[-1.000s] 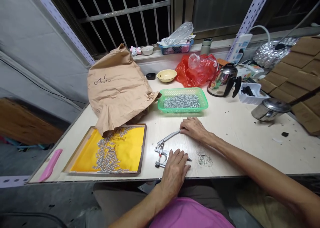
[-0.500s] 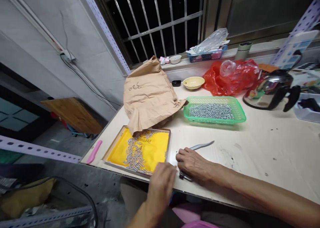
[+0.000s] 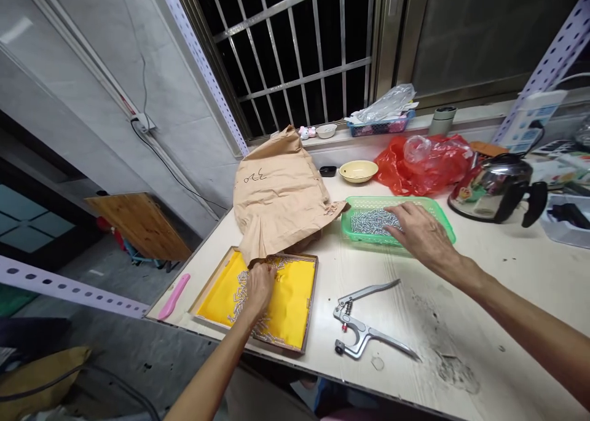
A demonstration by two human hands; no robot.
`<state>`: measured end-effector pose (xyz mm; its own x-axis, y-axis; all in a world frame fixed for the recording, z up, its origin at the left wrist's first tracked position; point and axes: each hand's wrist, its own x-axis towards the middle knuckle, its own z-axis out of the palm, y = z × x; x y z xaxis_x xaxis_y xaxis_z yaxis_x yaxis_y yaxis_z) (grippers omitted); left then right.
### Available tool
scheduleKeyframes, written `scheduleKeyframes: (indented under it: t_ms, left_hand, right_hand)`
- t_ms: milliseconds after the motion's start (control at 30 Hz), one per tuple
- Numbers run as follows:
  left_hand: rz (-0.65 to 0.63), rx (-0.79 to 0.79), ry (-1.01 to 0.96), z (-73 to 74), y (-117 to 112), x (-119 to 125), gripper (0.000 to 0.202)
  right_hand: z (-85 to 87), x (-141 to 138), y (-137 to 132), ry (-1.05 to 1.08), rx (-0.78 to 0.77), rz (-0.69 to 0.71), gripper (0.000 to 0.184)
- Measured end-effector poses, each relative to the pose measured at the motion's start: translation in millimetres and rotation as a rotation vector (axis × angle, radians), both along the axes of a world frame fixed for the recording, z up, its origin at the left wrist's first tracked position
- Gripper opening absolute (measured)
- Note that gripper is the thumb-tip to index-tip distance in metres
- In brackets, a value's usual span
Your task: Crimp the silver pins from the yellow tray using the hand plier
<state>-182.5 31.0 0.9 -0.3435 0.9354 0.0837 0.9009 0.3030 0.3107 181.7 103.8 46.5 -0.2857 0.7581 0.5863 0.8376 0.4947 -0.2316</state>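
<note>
My left hand is over the yellow-lined tray, its curled fingertips down among small metal pins; what they hold is hidden. The paper bag droops over the tray's back edge. On the right, my right hand reaches over the green basket, thumb and fingers apart, tips at the heap of similar metal pins. Snap-fastener pliers lie on the table between the two hands, touched by neither.
A pink handle-like object lies near the table's left edge. Behind the basket are a cream dish, a red plastic bag and a metal kettle. A grey plastic bin stands far right.
My right hand has left the pliers on the table and moved up and right to the green basket. My left hand has gone from the tray's front right corner into the pins.
</note>
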Motion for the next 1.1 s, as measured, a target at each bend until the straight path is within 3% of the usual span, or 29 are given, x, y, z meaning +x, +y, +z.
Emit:
scheduleKeyframes:
  t_ms: [100, 233, 333, 500, 767, 900, 1000, 1100]
  left_hand:
    - [0.015, -0.012, -0.057, -4.8, 8, -6, 0.015]
    - [0.040, -0.059, -0.125, -11.5, 17, -17, 0.020]
    - [0.055, -0.084, -0.164, -14.9, 25, -22, 0.026]
    - [0.070, -0.098, -0.228, -11.3, 33, -18, 0.023]
    - [0.075, -0.088, -0.324, 10.0, 14, -9, 0.008]
    - [-0.021, -0.162, -0.534, 18.1, -15, 22, 0.027]
    - [-0.087, -0.321, -0.872, 22.4, -39, 64, 0.034]
    - [-0.119, -0.485, -1.017, 19.4, -54, 104, 0.034]
  right_hand:
    - [-15.9, 12, -9, -0.087, -0.056, -0.019, 0.037]
    - [-44.9, 3, -60, -0.044, -0.246, 0.203, 0.028]
    - [-57.5, -9, -98, 0.000, -0.430, 0.321, 0.025]
    - [-61.3, -18, -128, 0.007, -0.615, 0.343, 0.026]
    - [-65.5, -11, -144, -0.012, -0.656, 0.301, 0.021]
    - [-70.2, -10, -148, -0.064, -0.645, 0.272, 0.015]
    - [-77.8, -12, -148, -0.120, -0.623, 0.240, 0.012]
    - [-82.7, -13, -147, -0.157, -0.585, 0.217, 0.012]
